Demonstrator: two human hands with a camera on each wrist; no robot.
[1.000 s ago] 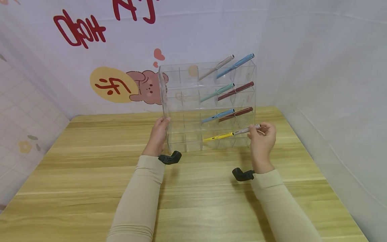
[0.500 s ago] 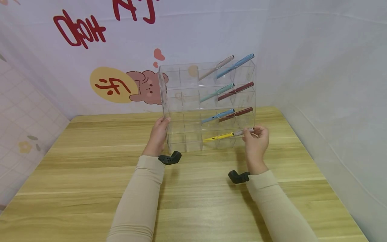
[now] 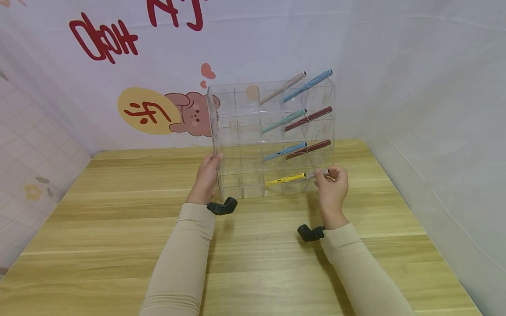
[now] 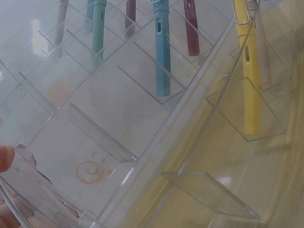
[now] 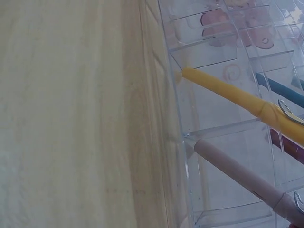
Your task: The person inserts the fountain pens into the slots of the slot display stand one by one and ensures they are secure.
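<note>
A clear acrylic pen rack (image 3: 242, 160) with four tiers of compartments stands upright at the back of the table. My left hand (image 3: 206, 175) grips its lower left side. With thumb and fingers, my right hand (image 3: 333, 189) pinches the capped end of a pale greyish pen (image 5: 237, 173), whose other end rests in the bottom tier at the right. Beside it in that tier leans a yellow pen (image 3: 286, 178). In the tier above are a blue pen (image 3: 285, 151) and a dark red pen (image 3: 309, 149). The fingers on the pale pen are mostly outside the right wrist view.
Higher tiers hold a green pen (image 3: 284, 121), another dark red pen (image 3: 309, 119), a beige pen (image 3: 283, 87) and a light blue pen (image 3: 308, 86). Behind the wooden table (image 3: 261, 263) hangs a white printed cloth (image 3: 166, 52); another stretches along the right side.
My right hand has moved left and slightly down, sliding the pale pen further into the bottom right compartment. My left hand and the rack have stayed still.
</note>
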